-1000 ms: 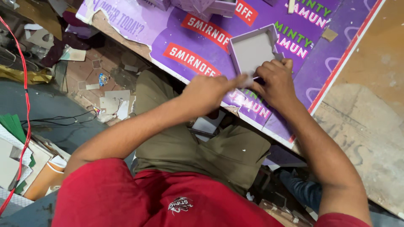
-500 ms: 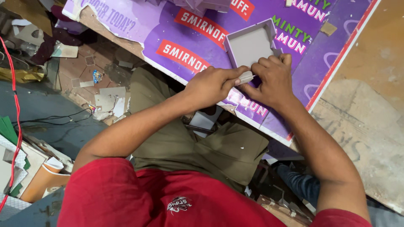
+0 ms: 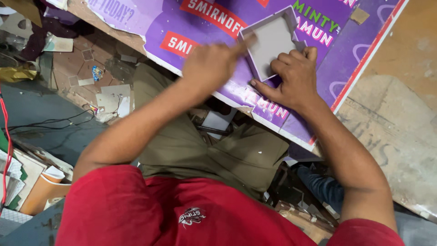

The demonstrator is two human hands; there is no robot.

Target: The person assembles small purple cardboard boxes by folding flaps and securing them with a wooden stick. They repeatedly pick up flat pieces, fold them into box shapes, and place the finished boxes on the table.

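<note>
A shallow grey cardboard box (image 3: 273,38) lies open side up on a purple printed sheet (image 3: 350,64). My right hand (image 3: 293,75) grips the box's near corner, with the fingers curled over its wall and the thumb flat on the sheet. My left hand (image 3: 214,64) is blurred with motion. Its fingers are curled and the forefinger is stretched out onto the box's left wall. I see nothing held in the left hand.
The purple sheet covers a worn wooden bench (image 3: 400,118) whose edge runs diagonally above my olive trousers (image 3: 205,146). Paper scraps and cables litter the floor (image 3: 91,91) at the left. An orange roll (image 3: 43,191) and stacked boards lie at the lower left.
My left hand has left the box's near edge, where it met the right hand, and slid up along the left wall. The right hand stays on the near corner.
</note>
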